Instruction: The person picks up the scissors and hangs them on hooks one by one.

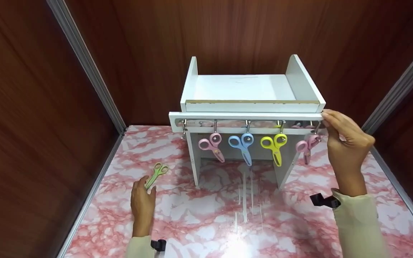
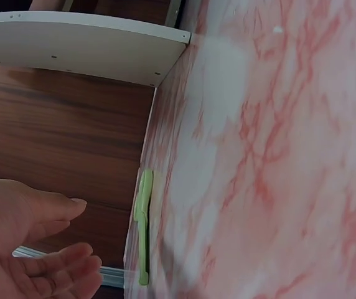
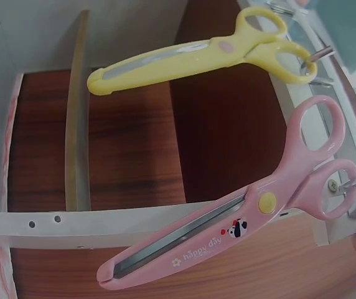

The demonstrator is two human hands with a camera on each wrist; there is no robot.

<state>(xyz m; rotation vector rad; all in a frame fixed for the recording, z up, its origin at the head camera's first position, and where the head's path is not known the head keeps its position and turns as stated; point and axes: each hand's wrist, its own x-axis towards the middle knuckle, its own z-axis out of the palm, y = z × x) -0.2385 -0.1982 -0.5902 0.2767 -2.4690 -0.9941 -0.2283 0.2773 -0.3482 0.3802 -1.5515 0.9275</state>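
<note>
Green scissors (image 1: pixel 157 172) lie flat on the marbled tabletop. My left hand (image 1: pixel 143 202) is just over their blade end; the left wrist view shows the fingers loosely bent, apart from the green scissors (image 2: pixel 143 224). At the white stand, my right hand (image 1: pixel 350 138) grips the right end of the hook rail (image 1: pixel 246 116) between thumb and fingers. Beside it hang pink scissors (image 3: pixel 228 218) by one handle loop on a hook. Further left on the rail hang yellow scissors (image 1: pixel 275 147), blue scissors (image 1: pixel 242 146) and another pink pair (image 1: pixel 212 146).
The leftmost hook (image 1: pixel 184 127) on the rail bears nothing. Above the rail is the stand's white open-topped shelf (image 1: pixel 242 87) with raised sides. Brown wood panels (image 1: pixel 41 107) with metal edge strips enclose the table (image 1: pixel 199 218) at the sides and back.
</note>
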